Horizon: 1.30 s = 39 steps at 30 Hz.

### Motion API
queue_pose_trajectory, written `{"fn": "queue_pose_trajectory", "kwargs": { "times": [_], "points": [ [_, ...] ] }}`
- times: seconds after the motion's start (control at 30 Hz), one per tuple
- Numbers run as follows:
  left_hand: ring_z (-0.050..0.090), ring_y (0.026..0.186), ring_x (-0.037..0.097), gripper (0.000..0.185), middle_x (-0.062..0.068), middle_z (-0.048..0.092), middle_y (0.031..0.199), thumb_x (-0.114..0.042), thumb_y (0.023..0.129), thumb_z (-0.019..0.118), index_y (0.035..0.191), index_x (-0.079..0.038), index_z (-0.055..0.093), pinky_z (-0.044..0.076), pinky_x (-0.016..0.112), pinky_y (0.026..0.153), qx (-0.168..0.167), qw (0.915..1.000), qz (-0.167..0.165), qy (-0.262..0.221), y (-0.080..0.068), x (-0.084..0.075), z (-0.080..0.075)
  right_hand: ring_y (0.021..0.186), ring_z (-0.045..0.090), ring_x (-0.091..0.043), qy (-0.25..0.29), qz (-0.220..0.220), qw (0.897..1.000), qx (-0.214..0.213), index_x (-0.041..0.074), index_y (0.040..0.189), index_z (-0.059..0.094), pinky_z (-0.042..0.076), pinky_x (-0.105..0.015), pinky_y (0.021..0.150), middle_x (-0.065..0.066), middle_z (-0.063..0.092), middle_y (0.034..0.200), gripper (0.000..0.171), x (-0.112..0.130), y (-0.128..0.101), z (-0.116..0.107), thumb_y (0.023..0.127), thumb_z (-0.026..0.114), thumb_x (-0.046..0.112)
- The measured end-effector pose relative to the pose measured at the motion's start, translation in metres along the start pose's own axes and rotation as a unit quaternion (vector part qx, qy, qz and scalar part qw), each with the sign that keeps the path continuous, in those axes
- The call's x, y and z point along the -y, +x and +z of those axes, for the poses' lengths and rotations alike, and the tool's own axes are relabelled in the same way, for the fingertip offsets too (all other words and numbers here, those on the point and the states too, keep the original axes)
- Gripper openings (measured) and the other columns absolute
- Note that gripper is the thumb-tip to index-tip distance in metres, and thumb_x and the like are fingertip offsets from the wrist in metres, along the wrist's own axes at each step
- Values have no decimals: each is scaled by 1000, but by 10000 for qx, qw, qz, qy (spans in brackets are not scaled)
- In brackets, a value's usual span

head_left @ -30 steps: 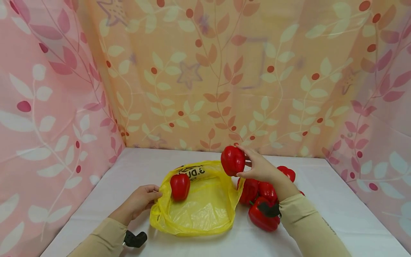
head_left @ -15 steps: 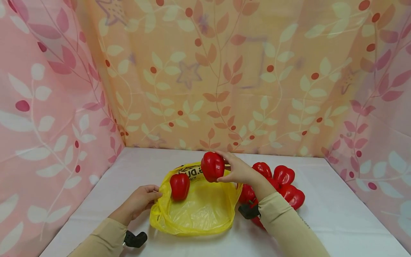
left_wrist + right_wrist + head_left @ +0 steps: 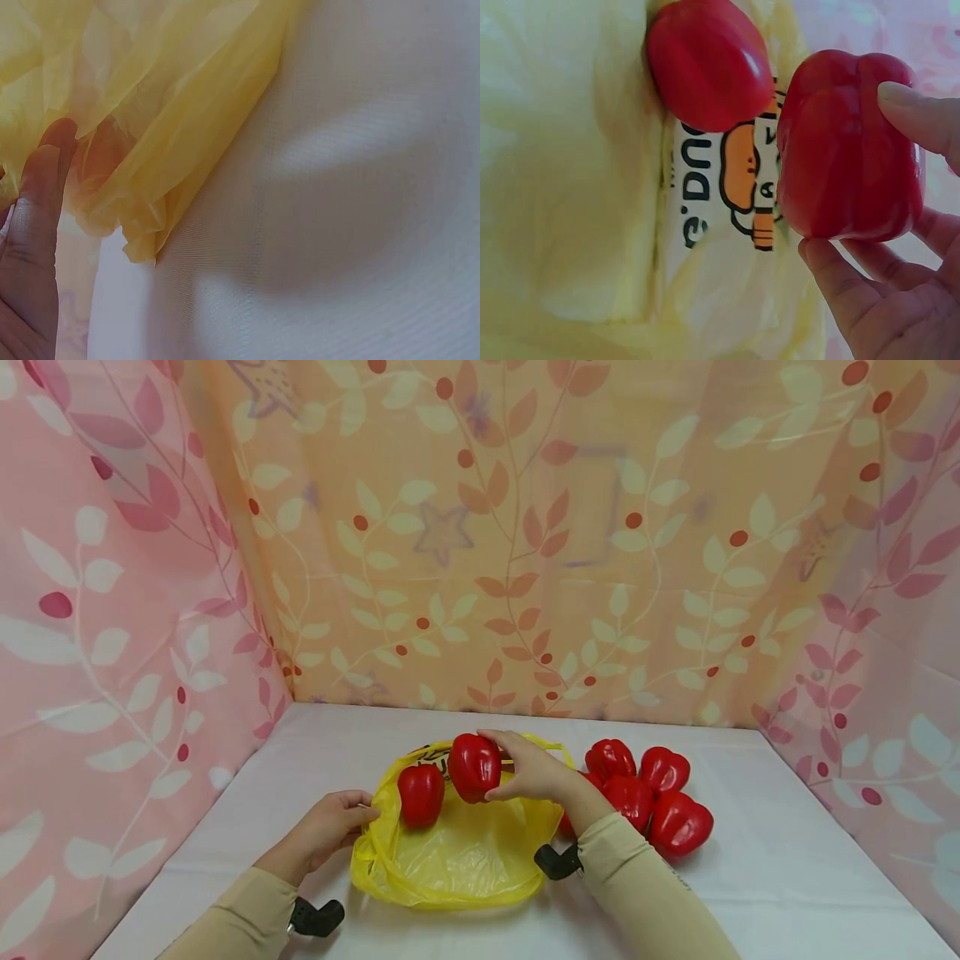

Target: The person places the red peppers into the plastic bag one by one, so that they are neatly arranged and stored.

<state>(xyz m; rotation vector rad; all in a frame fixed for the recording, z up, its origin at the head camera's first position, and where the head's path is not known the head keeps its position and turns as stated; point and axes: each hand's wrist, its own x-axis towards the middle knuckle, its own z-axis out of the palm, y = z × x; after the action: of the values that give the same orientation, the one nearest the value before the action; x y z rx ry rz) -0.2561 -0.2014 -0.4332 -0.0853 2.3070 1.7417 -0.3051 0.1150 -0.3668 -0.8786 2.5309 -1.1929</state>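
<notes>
A yellow plastic bag (image 3: 480, 860) lies spread open on the white table, black lettering on its inner far side. My left hand (image 3: 330, 828) pinches the bag's left edge; the left wrist view shows thumb and fingers at the thin film (image 3: 202, 112). Inside the bag, at the left, sits one red bell pepper (image 3: 422, 795). My right hand (image 3: 534, 768) grips a second bell pepper (image 3: 475, 767) between thumb and fingers, over the bag's far part. In the right wrist view this held pepper (image 3: 851, 146) appears beside the one in the bag (image 3: 711, 64), near a printed cartoon figure.
Several more red bell peppers (image 3: 678, 825) lie clustered on the table (image 3: 787, 877), right of the bag; the right forearm partly hides them. A black wrist device (image 3: 558, 862) hangs under the right wrist, another (image 3: 318, 918) by the left. Floral curtains (image 3: 525, 568) stand behind and at both sides.
My right hand has carried the bell pepper left and somewhat lower, from the bag's right edge to over the bag. The left hand has stayed at the bag's left edge.
</notes>
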Motion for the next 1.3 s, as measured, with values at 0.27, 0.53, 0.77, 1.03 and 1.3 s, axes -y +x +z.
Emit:
{"fn": "queue_pose_trajectory", "kwargs": {
  "times": [0.27, 0.53, 0.77, 1.03, 1.3],
  "points": [
    [57, 76, 21, 23, 8, 61, 91, -20, 88, 60, 101, -1, 61, 53, 31, 72, 57, 10000, 43, -29, 0, -1, -1, 119, 43, -21, -173, 51, 9996, 216, 18, 141, 32, 46, -33, 91, -1, 38, 137, 86, -6, 8, 12, 69, 80, 16],
    [57, 76, 21, 21, 8, 61, 91, -18, 88, 60, 100, -1, 61, 53, 32, 72, -11, 10000, -16, -23, 0, -2, 0, 119, 40, -22, -813, 278, 9961, 204, 16, 141, 32, 44, -36, 93, -5, 40, 136, 86, -15, 15, 21, 69, 79, 20],
    [57, 75, 21, 21, 8, 62, 90, -18, 87, 60, 100, -1, 61, 53, 31, 72, 7, 10000, -2, -21, -1, -3, -1, 123, 36, -24, -1107, 674, 9916, 58, 21, 141, 31, 40, -44, 96, -5, 38, 138, 87, -22, 23, 30, 69, 79, 23],
    [56, 75, 20, 24, 8, 61, 90, -20, 87, 61, 101, -1, 61, 53, 31, 72, 105, 9999, 45, 4, -1, -3, -2, 122, 37, -26, -1234, 867, 9885, -150, 16, 141, 32, 37, -45, 98, -9, 38, 138, 88, -24, 32, 38, 67, 80, 22],
    [56, 76, 21, 24, 8, 61, 91, -20, 88, 60, 101, 0, 60, 53, 32, 73, 169, 9998, 80, 8, 0, -3, -3, 124, 35, -28, -1350, 953, 9859, -251, 12, 141, 32, 33, -46, 102, -11, 37, 139, 89, -23, 36, 42, 67, 81, 22]
  ]
}}
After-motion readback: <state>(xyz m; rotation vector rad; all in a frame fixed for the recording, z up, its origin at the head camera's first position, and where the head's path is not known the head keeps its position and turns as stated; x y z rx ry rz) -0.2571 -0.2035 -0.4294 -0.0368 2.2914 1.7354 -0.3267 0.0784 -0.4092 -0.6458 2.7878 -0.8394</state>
